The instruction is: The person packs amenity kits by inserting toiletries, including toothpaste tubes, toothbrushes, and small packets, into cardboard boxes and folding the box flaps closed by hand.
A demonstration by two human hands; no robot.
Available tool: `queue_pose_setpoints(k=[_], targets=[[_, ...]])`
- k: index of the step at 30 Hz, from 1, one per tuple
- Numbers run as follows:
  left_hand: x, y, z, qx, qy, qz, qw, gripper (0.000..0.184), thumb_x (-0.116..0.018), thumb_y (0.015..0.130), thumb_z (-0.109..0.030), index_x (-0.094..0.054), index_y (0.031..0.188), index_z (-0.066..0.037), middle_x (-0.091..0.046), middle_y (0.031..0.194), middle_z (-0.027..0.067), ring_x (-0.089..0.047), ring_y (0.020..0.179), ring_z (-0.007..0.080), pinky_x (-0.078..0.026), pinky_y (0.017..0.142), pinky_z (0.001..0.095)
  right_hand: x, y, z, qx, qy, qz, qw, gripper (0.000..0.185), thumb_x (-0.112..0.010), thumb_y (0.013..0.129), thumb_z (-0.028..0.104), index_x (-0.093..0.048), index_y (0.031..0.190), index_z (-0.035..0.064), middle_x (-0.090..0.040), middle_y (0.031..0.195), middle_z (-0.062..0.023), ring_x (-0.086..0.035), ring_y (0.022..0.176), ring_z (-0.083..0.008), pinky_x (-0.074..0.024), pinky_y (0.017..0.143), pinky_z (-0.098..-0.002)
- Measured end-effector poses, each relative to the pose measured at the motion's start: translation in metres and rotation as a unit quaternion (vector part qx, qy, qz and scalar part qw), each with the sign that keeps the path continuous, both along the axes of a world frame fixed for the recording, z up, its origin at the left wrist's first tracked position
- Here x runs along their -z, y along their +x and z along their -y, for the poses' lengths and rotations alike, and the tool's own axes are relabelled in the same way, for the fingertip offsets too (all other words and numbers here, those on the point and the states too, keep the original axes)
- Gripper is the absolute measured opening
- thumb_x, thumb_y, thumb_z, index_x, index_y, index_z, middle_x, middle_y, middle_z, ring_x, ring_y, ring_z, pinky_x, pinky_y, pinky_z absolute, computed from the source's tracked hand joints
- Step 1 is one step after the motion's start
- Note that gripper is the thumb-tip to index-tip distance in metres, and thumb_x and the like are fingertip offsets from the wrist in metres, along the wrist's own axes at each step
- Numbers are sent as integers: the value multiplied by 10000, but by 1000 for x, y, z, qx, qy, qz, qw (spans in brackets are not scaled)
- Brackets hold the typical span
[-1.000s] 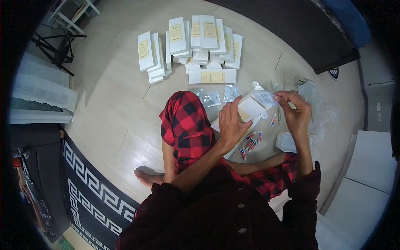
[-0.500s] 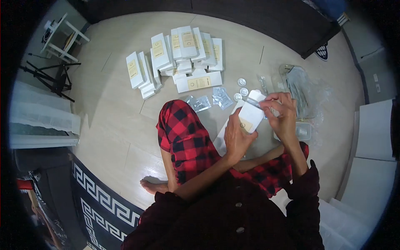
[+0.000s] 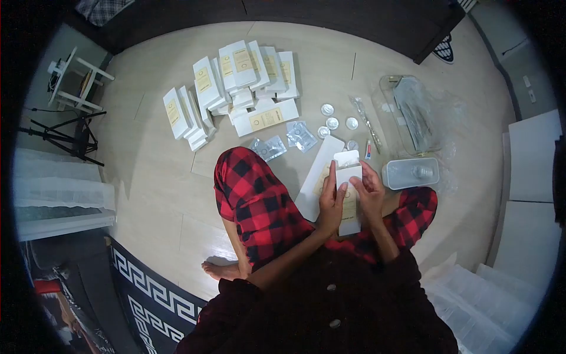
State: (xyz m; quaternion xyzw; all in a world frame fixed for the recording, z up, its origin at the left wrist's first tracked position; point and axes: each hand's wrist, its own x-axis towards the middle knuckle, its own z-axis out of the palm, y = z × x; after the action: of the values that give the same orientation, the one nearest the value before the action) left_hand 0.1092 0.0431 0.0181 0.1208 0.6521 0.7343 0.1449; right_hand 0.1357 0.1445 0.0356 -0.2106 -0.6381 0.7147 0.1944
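A white box (image 3: 349,206) with a beige label is held upright between both hands, its top flap (image 3: 346,156) raised. My left hand (image 3: 331,203) grips the box's left side, thumb on the front. On the right side, my right hand (image 3: 369,192) has its fingers round the upper edge. Something clear or silvery shows at the box's mouth, too small to make out. Beside the hands, another white box (image 3: 315,177) lies on the floor. Round silver discs (image 3: 332,123), a small red-and-white tube (image 3: 368,150) and clear sachets (image 3: 301,136) lie beyond.
Stacked white labelled boxes (image 3: 242,65) stand at the back. To the right are a clear plastic tub (image 3: 410,173), a larger clear container (image 3: 389,112) and a packet of thin sticks (image 3: 367,123). My checked knee (image 3: 250,189) is on the left.
The view has shifted. Both hands have brought the box down and turned it upright. My right hand has moved from the open top to the box's side; the sheet or sachet has gone mostly inside.
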Motion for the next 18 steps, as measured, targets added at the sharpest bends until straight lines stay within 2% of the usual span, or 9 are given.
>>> queue_pose_setpoints(k=[2,4,5,6,7,10,11,13,18], targets=[[3,-2,-2,-9,1,-4,1000,497,-459,923,-97,-276,1382,-42,-474,1198,136,-474,1092,194,-377,914,284,10,5,2,27,-31,12,999,267,-588,844,29,-525,1100,-12,-580,1054,-99,-547,942,-120,-446,812,-242],[6,-3,-3,-16,7,-9,1000,454,-469,913,-109,-356,1347,-36,-513,1170,157,-499,1071,229,-384,907,304,15,9,-6,33,25,29,999,222,-573,865,58,-536,1077,1,-595,1001,-78,-538,861,-105,-435,749,-226],[7,-4,-1,14,1,-33,999,363,-470,912,-109,-436,1265,-29,-532,1114,150,-523,1007,227,-411,848,310,16,12,-13,36,26,30,999,222,-573,865,58,-536,1077,1,-595,1001,-78,-538,861,-105,-435,749,-226],[5,-7,2,45,-4,-57,997,288,-470,912,-108,-517,1183,-23,-551,1058,142,-546,943,225,-438,789,316,11,14,-19,-22,97,90,991,218,-569,872,73,-534,1076,6,-593,999,-73,-531,833,-104,-428,727,-224],[4,-10,3,46,-1,-57,997,288,-470,912,-108,-517,1183,-23,-551,1058,142,-546,943,225,-438,789,316,7,15,-23,-81,167,150,971,214,-564,879,88,-533,1076,11,-591,997,-68,-524,805,-102,-422,705,-221],[-1,-17,5,35,-80,-37,995,163,-488,900,-98,-593,971,4,-546,967,144,-563,866,256,-462,686,332,0,12,-19,-54,253,67,964,192,-560,877,71,-546,1056,1,-593,994,-53,-537,838,-106,-431,739,-223],[-3,-19,5,34,-82,-36,995,163,-488,900,-98,-593,971,4,-546,967,144,-563,866,256,-462,686,332,3,10,-17,-55,251,67,964,192,-560,877,71,-546,1056,1,-593,994,-53,-537,838,-106,-431,739,-223],[-3,-22,2,28,-77,-122,989,166,-501,897,-114,-587,993,-10,-533,994,145,-566,874,257,-461,697,344,9,5,-14,26,1,-27,999,195,-571,858,32,-566,1049,-7,-590,1003,-47,-552,875,-117,-436,776,-225],[-7,-31,4,112,-121,-143,976,162,-514,896,-136,-586,1001,-36,-523,998,123,-557,889,252,-457,731,322,12,9,-29,-30,2,-1,1000,216,-591,840,7,-580,1055,-14,-585,1030,-64,-557,933,-131,-439,823,-237]])
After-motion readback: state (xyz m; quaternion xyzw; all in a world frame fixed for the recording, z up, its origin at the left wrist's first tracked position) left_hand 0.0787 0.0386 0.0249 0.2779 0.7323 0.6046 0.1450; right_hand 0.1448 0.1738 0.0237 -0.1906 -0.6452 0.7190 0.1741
